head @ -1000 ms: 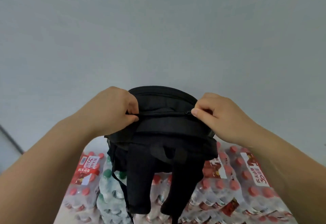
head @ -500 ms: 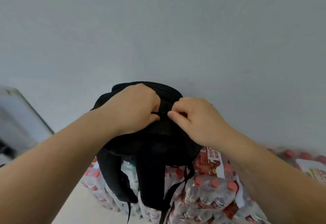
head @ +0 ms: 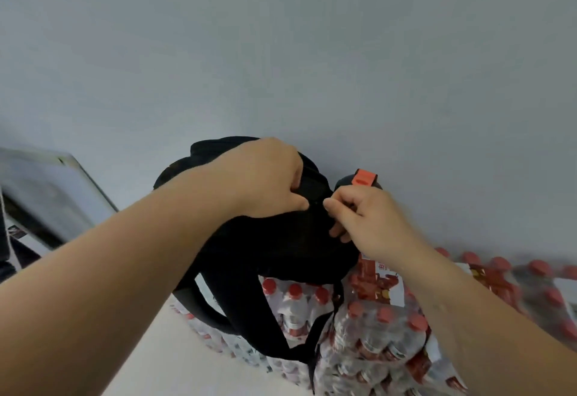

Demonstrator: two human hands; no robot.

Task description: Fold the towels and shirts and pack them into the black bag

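Note:
The black bag [head: 281,249], a backpack, stands upright on shrink-wrapped packs of water bottles against a pale grey wall. Its shoulder straps [head: 246,317] hang down toward me. My left hand [head: 265,177] grips the top of the bag, fingers curled over the fabric. My right hand [head: 362,217] pinches something small at the bag's top right edge, apparently the zipper pull, which my fingers hide. No towels or shirts are visible.
Packs of red-capped water bottles [head: 387,333] fill the lower right. A black item with an orange tab [head: 362,178] pokes up behind the bag. A grey framed panel [head: 40,189] leans at the left.
The bag has turned and shifted right in view. My right hand has moved along the bag's top to its right edge, while the left hand kept its grip. The orange-tabbed item came into sight.

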